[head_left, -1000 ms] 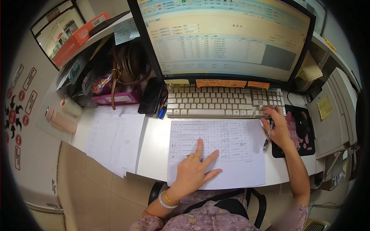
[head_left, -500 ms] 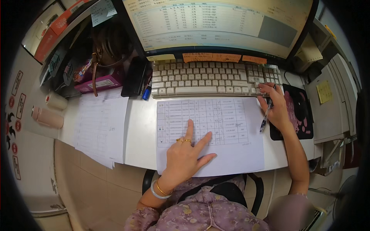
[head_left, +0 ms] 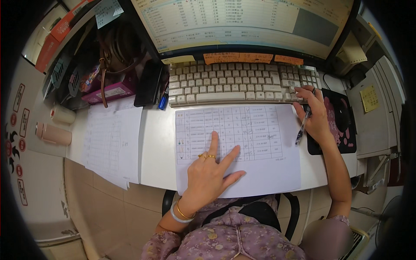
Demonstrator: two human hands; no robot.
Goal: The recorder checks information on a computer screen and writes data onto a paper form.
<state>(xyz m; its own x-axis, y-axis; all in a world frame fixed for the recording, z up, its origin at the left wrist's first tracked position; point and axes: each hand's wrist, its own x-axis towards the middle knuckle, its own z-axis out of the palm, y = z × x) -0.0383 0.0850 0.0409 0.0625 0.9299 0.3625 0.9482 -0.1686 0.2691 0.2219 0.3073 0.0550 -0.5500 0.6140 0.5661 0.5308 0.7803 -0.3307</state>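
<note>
Resting on a white sheet with a printed table is my left hand, its fingers apart and the index fingertip on one of the table's rows. The lower part of the sheet is blank. My right hand reaches over the right end of a beige keyboard, fingertips at the number keys. A pen is tucked in that hand, pointing down toward the desk, with its tip clear of the paper. Bracelets and rings show on my left wrist and fingers.
A lit monitor stands behind the keyboard. To the right lies a dark mouse pad. Other papers, a blue marker, a purple box, a brown bag and a pink bottle are on the left.
The whole view has shifted slightly. My right fingers have moved a little up over the number keys, pen still in hand. The left hand stays in place on the sheet.
</note>
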